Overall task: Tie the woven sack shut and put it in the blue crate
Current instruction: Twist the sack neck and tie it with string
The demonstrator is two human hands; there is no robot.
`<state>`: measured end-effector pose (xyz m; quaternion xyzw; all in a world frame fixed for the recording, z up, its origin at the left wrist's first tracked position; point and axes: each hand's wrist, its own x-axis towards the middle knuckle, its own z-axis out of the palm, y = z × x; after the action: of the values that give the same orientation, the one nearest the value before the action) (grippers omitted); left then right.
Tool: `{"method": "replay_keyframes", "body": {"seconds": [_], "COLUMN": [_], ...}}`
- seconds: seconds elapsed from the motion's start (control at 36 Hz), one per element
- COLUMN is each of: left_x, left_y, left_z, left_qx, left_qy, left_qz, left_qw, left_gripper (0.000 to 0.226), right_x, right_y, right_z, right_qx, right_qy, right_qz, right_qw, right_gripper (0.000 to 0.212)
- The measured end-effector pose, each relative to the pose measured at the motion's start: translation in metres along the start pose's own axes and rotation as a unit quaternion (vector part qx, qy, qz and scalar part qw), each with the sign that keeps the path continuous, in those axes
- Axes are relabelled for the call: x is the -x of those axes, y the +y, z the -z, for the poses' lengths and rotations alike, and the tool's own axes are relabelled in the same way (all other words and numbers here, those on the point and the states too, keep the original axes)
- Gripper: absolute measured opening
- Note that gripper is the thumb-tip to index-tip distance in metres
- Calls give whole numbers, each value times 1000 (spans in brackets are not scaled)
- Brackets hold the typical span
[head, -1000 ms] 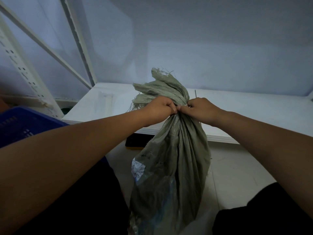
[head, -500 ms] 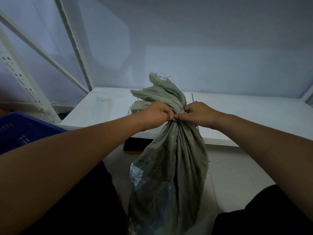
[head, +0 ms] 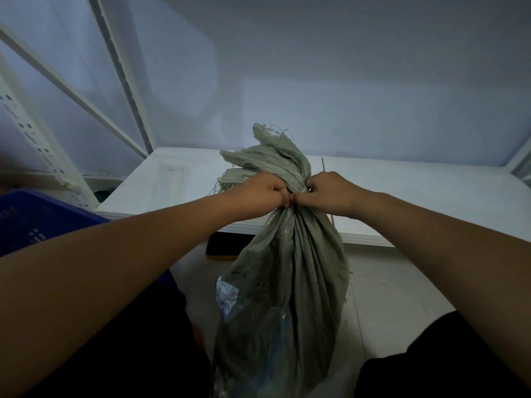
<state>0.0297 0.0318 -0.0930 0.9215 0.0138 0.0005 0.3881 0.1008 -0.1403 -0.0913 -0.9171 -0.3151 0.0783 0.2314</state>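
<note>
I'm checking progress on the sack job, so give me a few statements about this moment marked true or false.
1. Both hands grip the sack's gathered neck. True: the left hand and right hand meet there.
2. The sack is inside the crate. False: it stands on the floor; the crate is to the left.
3. The sack's frayed mouth sticks up above the hands. True.
4. The right hand rests on the shelf. False: it is on the sack; the shelf lies behind.
</note>
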Motion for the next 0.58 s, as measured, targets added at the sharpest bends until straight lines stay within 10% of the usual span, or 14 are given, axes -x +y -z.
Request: {"method": "replay_keyframes", "body": {"seconds": [0.58], "left_x": [6], "left_y": [8], "left_z": [7], "left_qx": [29], "left_qy": [-28], "left_qz": [-43], "left_qw": [998], "left_gripper": [19], "right_x": [-5], "right_y": [5], "right_z": [5], "right_qx": [-9], "right_qy": [19], "right_qz": [-2], "right_qw": [1000], "right_gripper": [41]}}
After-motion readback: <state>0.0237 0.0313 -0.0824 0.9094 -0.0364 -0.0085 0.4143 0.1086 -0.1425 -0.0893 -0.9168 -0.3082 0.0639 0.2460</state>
